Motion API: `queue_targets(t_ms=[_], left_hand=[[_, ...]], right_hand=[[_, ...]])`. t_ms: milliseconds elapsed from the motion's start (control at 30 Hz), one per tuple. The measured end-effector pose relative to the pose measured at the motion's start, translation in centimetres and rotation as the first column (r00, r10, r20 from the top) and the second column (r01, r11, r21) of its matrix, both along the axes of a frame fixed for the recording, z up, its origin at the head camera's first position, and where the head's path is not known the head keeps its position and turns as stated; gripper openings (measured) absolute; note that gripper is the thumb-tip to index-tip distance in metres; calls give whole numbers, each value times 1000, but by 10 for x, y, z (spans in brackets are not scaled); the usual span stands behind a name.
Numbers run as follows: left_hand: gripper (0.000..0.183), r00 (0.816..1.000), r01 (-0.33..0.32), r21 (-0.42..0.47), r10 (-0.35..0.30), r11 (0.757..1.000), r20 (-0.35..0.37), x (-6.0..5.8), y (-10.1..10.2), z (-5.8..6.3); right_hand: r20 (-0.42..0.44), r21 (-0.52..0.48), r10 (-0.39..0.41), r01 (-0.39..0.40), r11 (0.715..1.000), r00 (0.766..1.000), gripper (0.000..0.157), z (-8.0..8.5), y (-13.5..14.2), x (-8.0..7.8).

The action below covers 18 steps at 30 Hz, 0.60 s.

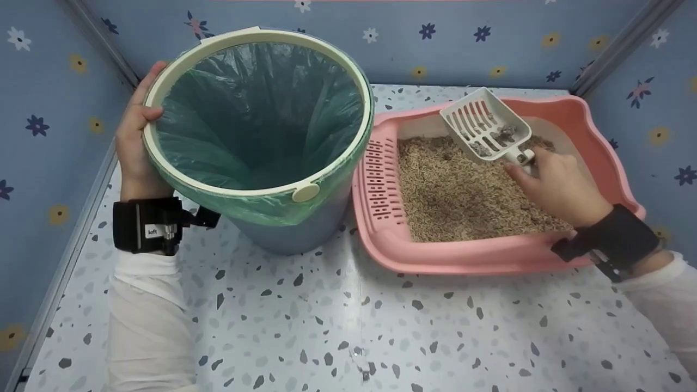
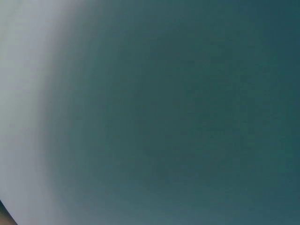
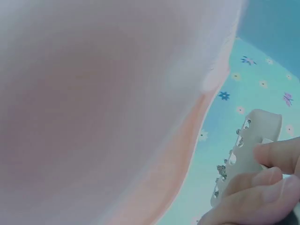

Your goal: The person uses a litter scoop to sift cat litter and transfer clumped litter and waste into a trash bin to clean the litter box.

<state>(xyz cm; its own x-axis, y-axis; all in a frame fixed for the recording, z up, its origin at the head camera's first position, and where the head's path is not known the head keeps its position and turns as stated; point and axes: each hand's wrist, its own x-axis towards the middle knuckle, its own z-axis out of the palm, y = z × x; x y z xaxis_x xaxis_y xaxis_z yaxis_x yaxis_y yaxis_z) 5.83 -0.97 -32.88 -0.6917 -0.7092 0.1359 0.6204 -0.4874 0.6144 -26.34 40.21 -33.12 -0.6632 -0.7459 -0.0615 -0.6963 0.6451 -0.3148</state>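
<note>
My left hand [image 1: 136, 136] holds the left side of a blue trash bin [image 1: 288, 239], with the thumb at its cream rim [image 1: 256, 191] and other fingers along the outside. A green translucent bag [image 1: 245, 218] lines the bin and folds over its edge. In the left wrist view there is only a blurred blue-green surface. My right hand [image 1: 566, 182] grips the handle of a pale slotted litter scoop [image 1: 468, 128], raised above the litter. Grey clumps [image 1: 503, 133] lie in the scoop. Small bits poke through its slots in the right wrist view.
A pink litter box [image 1: 463, 258] with brown granular litter [image 1: 457, 190] stands right of the bin, its perforated ledge [image 1: 379, 179] facing it. Blue flowered panels [image 1: 403, 49] enclose the back and sides. The floor [image 1: 326, 326] is speckled white.
</note>
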Motion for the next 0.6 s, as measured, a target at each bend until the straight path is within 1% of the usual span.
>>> queue_targets(t_ms=[133,200,267,433,500,600], left_hand=[[60,1000,4,25,-4,1000,-9,0,0,1],[60,1000,4,33,-4,999,-8,0,0,1],[59,1000,2,32,-2,999,1,0,1,1],[59,1000,4,24,-4,1000,19,0,2,1],[59,1000,3,10,-3,1000,18,0,1,1],[60,1000,0,-8,0,1000,13,0,0,0]], right_hand=[[49,31,10,-12,999,999,56,10,-2,-3],[86,38,18,-22,999,996,56,17,-4,-4],[106,38,30,-34,999,994,56,26,-5,-4],[109,64,52,-59,996,993,59,53,-9,-4],[108,73,67,-75,994,992,56,64,-13,-4],[75,92,107,-114,989,991,54,80,-20,-3]])
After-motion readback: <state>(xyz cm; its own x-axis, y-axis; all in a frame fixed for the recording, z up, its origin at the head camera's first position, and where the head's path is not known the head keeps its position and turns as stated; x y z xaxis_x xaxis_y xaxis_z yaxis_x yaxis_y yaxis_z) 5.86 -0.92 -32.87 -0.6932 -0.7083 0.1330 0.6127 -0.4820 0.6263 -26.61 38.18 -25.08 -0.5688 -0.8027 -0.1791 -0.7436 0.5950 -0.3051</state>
